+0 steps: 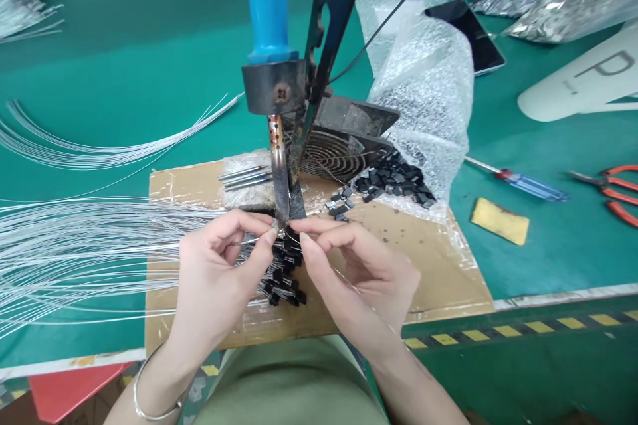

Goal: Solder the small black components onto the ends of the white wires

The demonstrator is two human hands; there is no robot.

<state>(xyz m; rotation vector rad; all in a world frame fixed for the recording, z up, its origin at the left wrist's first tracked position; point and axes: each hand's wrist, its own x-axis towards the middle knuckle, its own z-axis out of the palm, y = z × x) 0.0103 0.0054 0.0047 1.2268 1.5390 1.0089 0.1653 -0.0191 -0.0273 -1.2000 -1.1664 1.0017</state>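
A soldering iron (pixel 280 172) with a blue handle is clamped upright, tip down, between my two hands. My left hand (pixel 224 265) is pinched just left of the tip on a thin wire (pixel 249 241), whose end is hidden by the fingertips. Close to the tip on the other side, my right hand (pixel 356 265) pinches a strand of solder wire (pixel 349 282) that trails back across the palm. Beneath the fingers lie wire ends with small black parts (pixel 284 289), partly covered by my left hand.
Long white wires (pixel 90 239) spread leftward from a cardboard sheet (pixel 433 279). A black fan (pixel 339 153) and loose black pieces (pixel 393 179) sit behind. Rightward are bubble wrap (pixel 428 93), a screwdriver (pixel 533 186), a yellow sponge (pixel 500 220) and pliers (pixel 618 186).
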